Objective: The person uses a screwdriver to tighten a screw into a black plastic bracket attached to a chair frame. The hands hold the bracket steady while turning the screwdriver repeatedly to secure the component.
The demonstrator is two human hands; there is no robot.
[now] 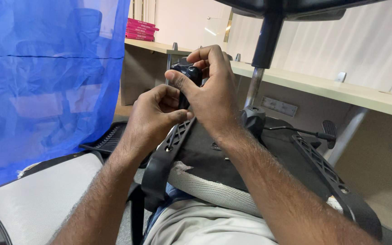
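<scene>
far left i've got a blue mesh sheet (46, 81) hanging down, filling that whole side, with a dark chair shape showing through it. below it, bottom left, a pale grey seat cushion (41, 199) with a black frame edge.

left hand (153, 120) is next — fingers curled in, clenched around the lower part of a black tool handle (183, 97), thumb lying against the right hand. just under it a black slotted bracket arm (162, 159) runs down along the near left edge of the upturned chair seat (214, 181), which lies across my lap, underside up, its grey mesh rim facing me.

right hand (212, 95) sits above and touching the left, thumb and forefinger pinched on the black rounded knob (188, 72) at the top of that handle. so the tool is held in both hands, above the seat's left bracket, upright or close to it; its tip is hidden behind the hands.

right of the hands — the chair's gas column (262, 54) rises from a black hub (253, 119) up to the base at top of frame. a lever with a black paddle (327, 131) sticks out right. further right, a second slotted bracket (332, 177). behind all this, a pale wooden desk (341, 88), pink boxes (140, 29) stacked at its far left end.
</scene>
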